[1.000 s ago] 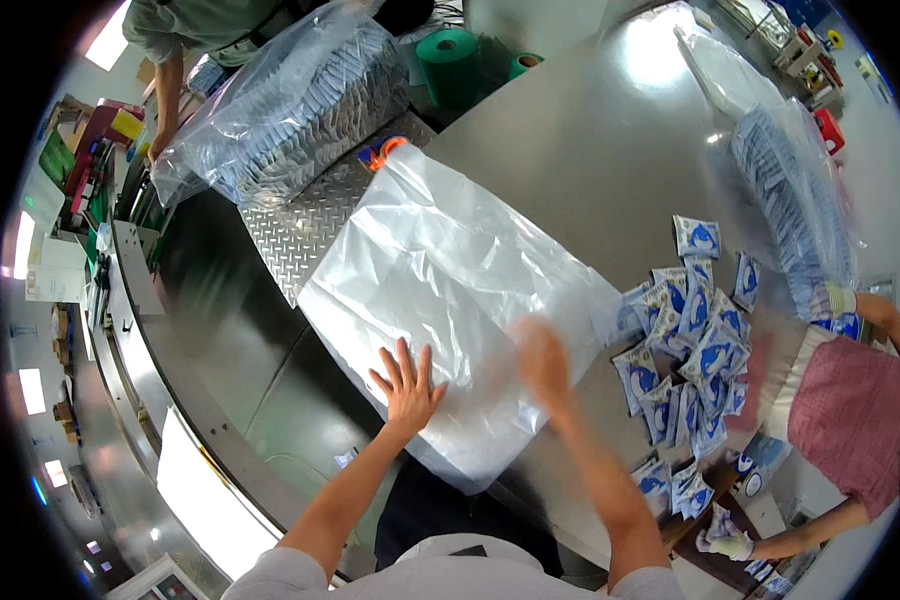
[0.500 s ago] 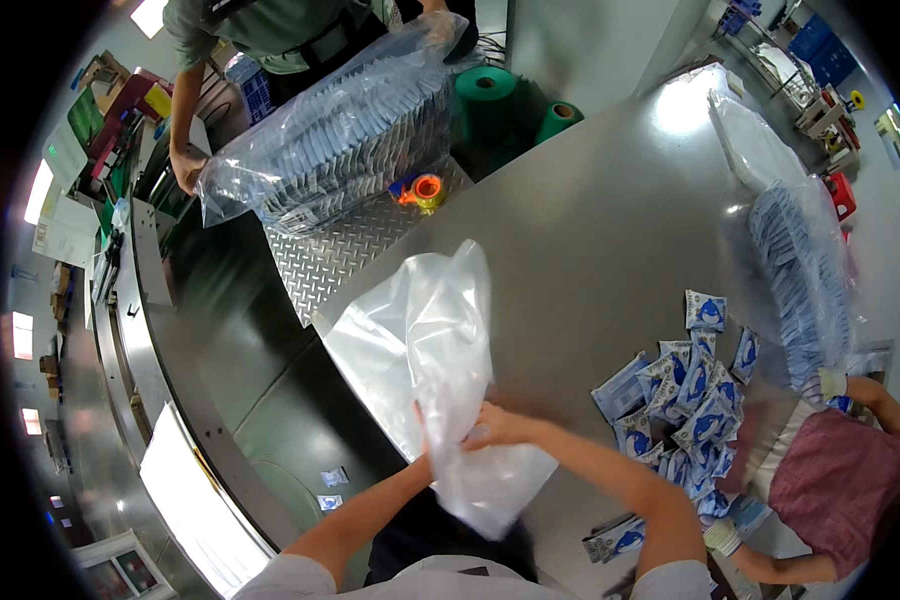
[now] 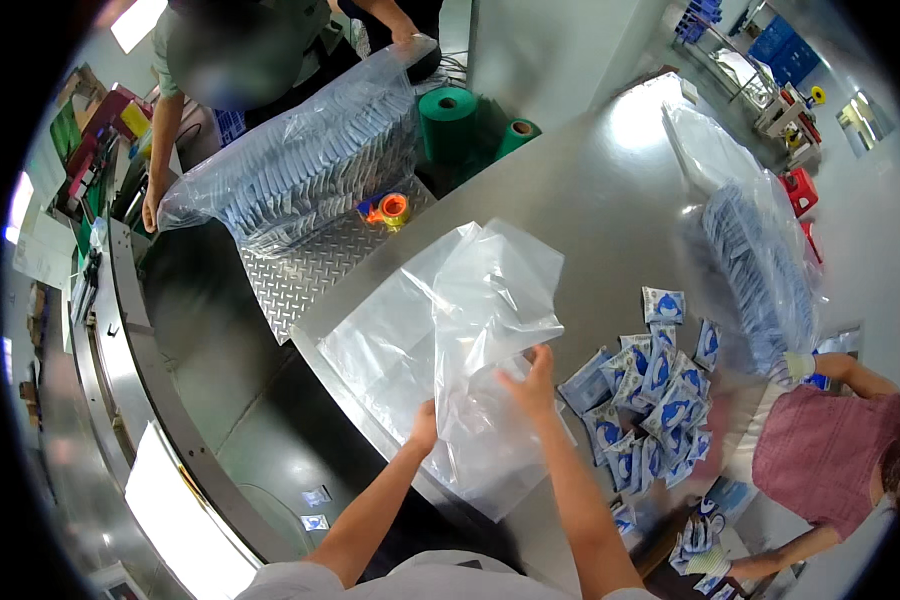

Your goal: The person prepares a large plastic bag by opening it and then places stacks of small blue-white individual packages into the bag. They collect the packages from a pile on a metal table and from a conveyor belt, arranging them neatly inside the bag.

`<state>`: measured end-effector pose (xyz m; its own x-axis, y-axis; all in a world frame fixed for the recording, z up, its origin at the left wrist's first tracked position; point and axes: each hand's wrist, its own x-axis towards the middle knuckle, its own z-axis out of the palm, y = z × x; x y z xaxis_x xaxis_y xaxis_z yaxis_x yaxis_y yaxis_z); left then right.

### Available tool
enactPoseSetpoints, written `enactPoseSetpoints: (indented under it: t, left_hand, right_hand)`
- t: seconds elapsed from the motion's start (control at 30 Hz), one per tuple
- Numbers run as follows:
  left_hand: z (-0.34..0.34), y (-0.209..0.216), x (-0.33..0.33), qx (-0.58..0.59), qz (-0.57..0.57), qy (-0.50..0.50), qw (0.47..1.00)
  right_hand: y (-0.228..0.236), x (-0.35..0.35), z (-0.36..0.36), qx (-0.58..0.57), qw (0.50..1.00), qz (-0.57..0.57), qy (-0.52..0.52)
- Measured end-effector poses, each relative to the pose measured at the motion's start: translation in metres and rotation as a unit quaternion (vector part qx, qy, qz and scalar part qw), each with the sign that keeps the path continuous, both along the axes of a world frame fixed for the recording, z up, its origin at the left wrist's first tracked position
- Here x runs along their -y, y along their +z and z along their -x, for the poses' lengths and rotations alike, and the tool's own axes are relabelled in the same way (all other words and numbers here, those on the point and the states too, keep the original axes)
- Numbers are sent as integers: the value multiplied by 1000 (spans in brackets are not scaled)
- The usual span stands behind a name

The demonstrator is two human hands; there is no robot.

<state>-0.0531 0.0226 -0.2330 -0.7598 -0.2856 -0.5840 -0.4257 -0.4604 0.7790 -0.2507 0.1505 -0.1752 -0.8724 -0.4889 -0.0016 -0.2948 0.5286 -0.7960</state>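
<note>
A large clear plastic bag (image 3: 395,345) lies spread and creased on the metal table in front of me, its far end puffed up and folded over to the right. My left hand (image 3: 423,428) is closed at the fold near the bag's near left side, its fingertips partly hidden by the film. My right hand (image 3: 535,388) rests over the bag's right part, thumb and fingers apart. To the right of that hand lies a loose heap of small white and blue packets (image 3: 670,410).
Across the table a person holds a filled clear bag (image 3: 310,165) on a patterned metal plate (image 3: 285,290), beside an orange tape dispenser (image 3: 392,208). Green rolls (image 3: 448,122) stand behind. At right, a gloved co-worker (image 3: 820,450) works beside another filled bag (image 3: 760,270).
The bunched bag has been spread wider, its far end swinging right. My right hand has moved away from my left and its fingers have opened. The co-worker's lower glove now holds several packets.
</note>
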Motion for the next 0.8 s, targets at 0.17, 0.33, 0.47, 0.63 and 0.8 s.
enactPoseSetpoints:
  t: [0.17, 0.33, 0.47, 0.63, 0.8]
  left_hand:
    - [-59, 61, 11, 26, -167, 209, 963]
    - [-37, 33, -56, 107, 515, -167, 834]
    - [-3, 36, -19, 32, 703, -414, 577]
    - [123, 32, 128, 41, 861, -359, 359]
    - [158, 137, 46, -78, 701, -145, 693]
  right_hand:
    - [-18, 3, 56, 627, 647, 397, -178]
    - [-13, -10, 95, 281, 791, 477, -262]
    - [52, -130, 99, -46, 836, 325, -439]
    - [95, -287, 25, -2, 721, 346, -601]
    - [75, -317, -103, 301, 765, 360, -441]
